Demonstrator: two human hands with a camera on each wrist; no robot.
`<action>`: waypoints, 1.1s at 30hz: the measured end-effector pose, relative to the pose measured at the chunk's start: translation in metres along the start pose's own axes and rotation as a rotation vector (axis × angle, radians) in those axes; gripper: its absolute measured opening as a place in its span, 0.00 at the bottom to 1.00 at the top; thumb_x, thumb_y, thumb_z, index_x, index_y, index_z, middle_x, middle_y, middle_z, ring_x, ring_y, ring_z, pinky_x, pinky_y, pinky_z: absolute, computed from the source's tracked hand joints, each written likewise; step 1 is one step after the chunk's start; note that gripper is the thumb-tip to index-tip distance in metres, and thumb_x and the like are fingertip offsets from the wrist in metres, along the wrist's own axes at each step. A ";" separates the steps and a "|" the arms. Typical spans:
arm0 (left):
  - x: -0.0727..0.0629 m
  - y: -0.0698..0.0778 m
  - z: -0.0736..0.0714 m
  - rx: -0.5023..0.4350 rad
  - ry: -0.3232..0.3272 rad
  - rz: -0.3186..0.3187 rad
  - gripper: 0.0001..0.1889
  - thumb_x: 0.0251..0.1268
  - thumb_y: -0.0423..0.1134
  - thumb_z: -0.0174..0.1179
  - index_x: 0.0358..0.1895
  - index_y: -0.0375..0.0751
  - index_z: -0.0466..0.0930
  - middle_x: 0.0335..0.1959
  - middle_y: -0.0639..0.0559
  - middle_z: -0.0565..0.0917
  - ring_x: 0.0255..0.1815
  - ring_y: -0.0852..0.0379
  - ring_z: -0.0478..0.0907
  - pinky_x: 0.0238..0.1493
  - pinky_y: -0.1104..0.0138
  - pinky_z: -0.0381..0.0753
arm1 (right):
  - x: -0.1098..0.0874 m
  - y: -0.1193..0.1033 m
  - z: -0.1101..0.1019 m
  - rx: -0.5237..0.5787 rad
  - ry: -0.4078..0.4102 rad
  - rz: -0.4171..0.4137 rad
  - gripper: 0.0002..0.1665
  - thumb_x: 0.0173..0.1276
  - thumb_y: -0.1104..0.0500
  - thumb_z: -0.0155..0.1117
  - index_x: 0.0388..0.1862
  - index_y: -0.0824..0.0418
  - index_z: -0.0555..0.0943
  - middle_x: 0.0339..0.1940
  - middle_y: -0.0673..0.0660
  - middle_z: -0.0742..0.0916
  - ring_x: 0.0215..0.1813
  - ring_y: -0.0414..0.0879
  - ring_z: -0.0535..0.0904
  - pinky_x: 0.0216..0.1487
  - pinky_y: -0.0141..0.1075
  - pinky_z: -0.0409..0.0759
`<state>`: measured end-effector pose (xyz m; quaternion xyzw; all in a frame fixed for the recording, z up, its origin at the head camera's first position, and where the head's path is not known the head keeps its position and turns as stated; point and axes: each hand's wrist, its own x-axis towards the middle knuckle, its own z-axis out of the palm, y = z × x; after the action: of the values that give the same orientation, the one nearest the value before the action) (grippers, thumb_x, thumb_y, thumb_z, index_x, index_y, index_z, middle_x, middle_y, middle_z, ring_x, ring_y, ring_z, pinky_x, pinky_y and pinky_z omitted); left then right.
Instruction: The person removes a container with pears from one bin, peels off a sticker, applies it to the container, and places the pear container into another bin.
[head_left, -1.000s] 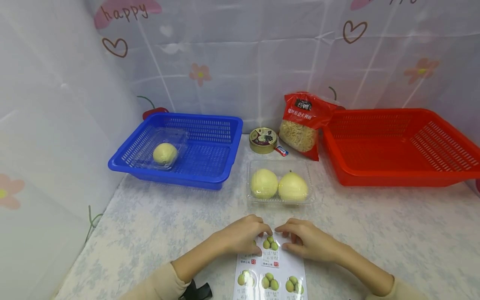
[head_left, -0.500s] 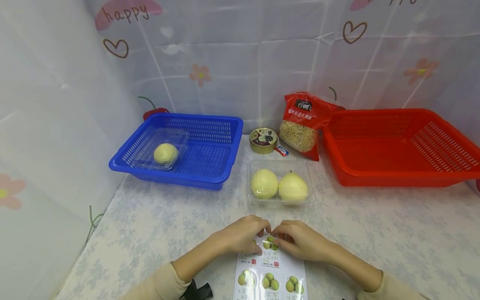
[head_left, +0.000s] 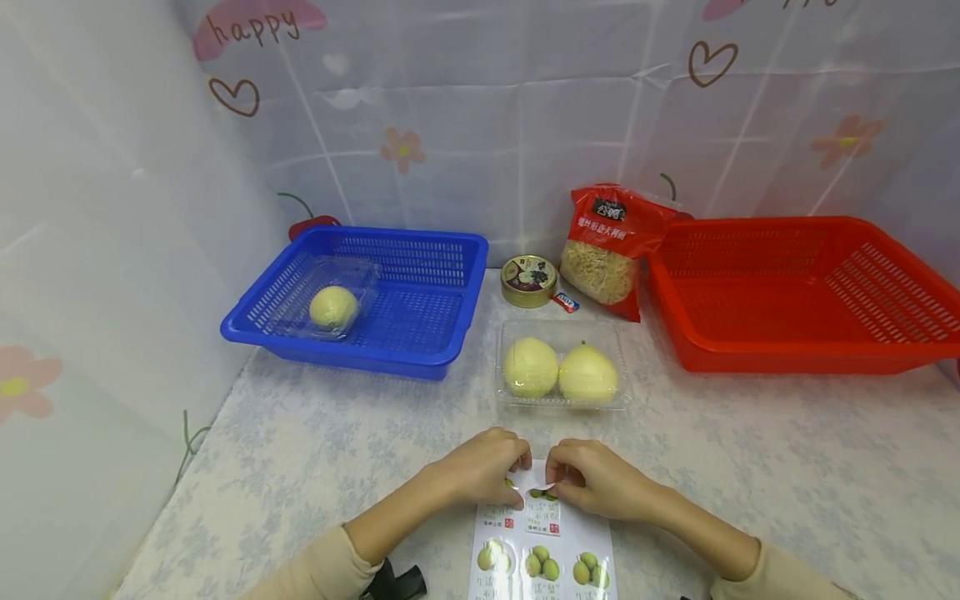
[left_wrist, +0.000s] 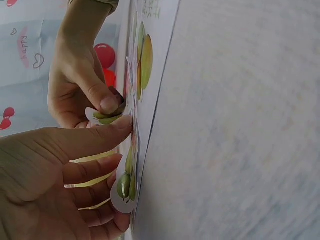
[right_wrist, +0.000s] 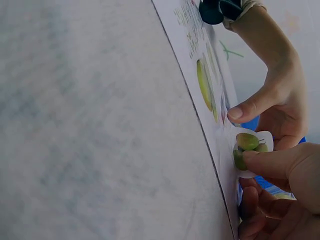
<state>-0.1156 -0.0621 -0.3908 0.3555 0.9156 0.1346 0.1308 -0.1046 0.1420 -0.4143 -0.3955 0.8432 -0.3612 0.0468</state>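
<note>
Near centre on the table (head_left: 337,442), the right hand (head_left: 603,482) pinches the raised far end of a pear sticker (right_wrist: 254,141) on its sheet (head_left: 582,533). The left hand (head_left: 482,472) touches the sheet's far left part; whether it grips, I cannot tell.

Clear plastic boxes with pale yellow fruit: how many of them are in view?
2: one box inside the blue plastic basket, another box beyond the white sticker sheet. No others show.
</note>
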 end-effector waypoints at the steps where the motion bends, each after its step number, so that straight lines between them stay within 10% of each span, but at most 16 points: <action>1: 0.000 0.000 0.000 -0.002 -0.001 -0.002 0.17 0.41 0.43 0.76 0.36 0.45 0.81 0.24 0.63 0.73 0.34 0.65 0.69 0.39 0.75 0.71 | 0.000 0.000 -0.001 0.030 -0.008 0.006 0.12 0.55 0.70 0.64 0.27 0.53 0.76 0.23 0.40 0.75 0.25 0.30 0.68 0.25 0.24 0.70; 19: 0.000 -0.001 -0.001 -0.024 -0.005 0.010 0.18 0.40 0.43 0.76 0.36 0.45 0.81 0.25 0.62 0.74 0.33 0.65 0.69 0.39 0.75 0.71 | -0.007 0.004 -0.022 0.508 -0.049 0.118 0.02 0.62 0.70 0.59 0.33 0.67 0.74 0.30 0.53 0.81 0.33 0.38 0.77 0.34 0.35 0.82; 25: 0.001 -0.001 -0.008 -0.120 0.000 0.037 0.15 0.48 0.40 0.72 0.40 0.42 0.81 0.28 0.60 0.76 0.32 0.66 0.71 0.37 0.77 0.72 | -0.004 0.004 -0.037 0.506 0.000 0.115 0.05 0.62 0.69 0.62 0.33 0.69 0.74 0.29 0.53 0.80 0.33 0.37 0.77 0.34 0.33 0.82; 33: 0.011 -0.003 -0.031 -0.414 0.336 0.145 0.07 0.60 0.28 0.58 0.41 0.32 0.80 0.30 0.48 0.82 0.30 0.59 0.78 0.32 0.77 0.77 | 0.014 0.004 -0.075 0.342 0.161 0.034 0.06 0.60 0.72 0.63 0.35 0.68 0.76 0.32 0.55 0.81 0.34 0.40 0.77 0.36 0.29 0.80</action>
<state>-0.1360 -0.0610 -0.3643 0.3587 0.8495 0.3851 0.0369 -0.1445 0.1770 -0.3589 -0.3374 0.7771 -0.5288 0.0516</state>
